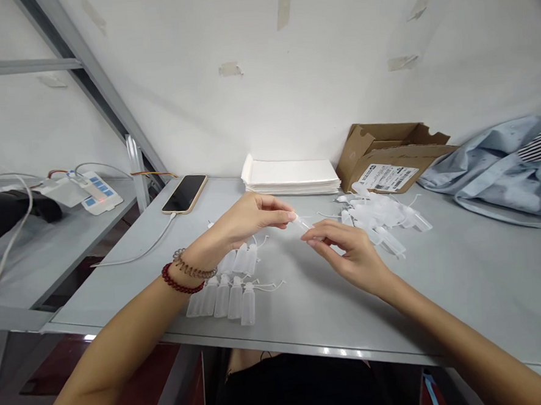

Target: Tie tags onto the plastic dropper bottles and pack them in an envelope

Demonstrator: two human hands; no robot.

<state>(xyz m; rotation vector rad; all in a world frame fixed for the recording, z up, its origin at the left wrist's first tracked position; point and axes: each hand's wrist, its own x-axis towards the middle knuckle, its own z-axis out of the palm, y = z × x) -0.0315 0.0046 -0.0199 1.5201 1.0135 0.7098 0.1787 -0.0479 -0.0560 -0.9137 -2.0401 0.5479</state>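
**Small bottle held between both hands over the table**

The grey table (463, 288) carries a cardboard box (389, 155), a stack of white sheets (291, 178) and a phone (185, 193) along the wall. A loose heap of bottles (381, 220) lies right of centre; finished bottles (228, 297) lie in rows beneath the left wrist. The left hand (248, 219) pinches a small clear bottle (301, 222) at its fingertips, above the table's middle. The right hand (349, 249) closes narrowly on its other end. Recommended: steady grip, parts aligned.
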